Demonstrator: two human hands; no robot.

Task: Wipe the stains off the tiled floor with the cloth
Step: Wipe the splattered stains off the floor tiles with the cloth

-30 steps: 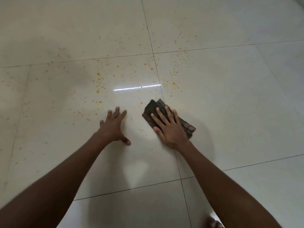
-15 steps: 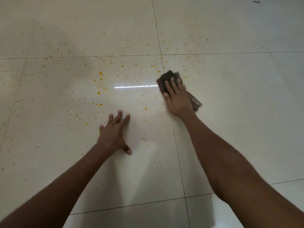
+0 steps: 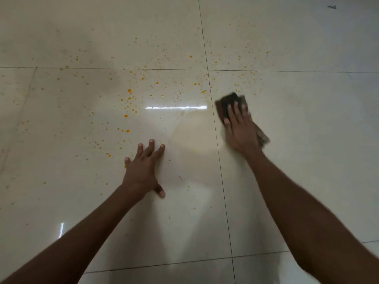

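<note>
Head view: right hand [image 3: 242, 130], fingers flat, pressing cloth [image 3: 229, 103] onto tiled floor [image 3: 307, 160], now sliding right past the grout line, leaving a wiped streak behind. Left hand [image 3: 143, 171] still bracing, released. Orange stains [image 3: 128, 99] remaining, mostly leftward.

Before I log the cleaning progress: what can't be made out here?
- Floor under the cloth and right hand: covered, head view.
- Cloth: motion-blurred, its texture unreadable.
- Tile under the left hand: hidden by the palm.
- Dark speck at the top edge: too small to identify.
</note>
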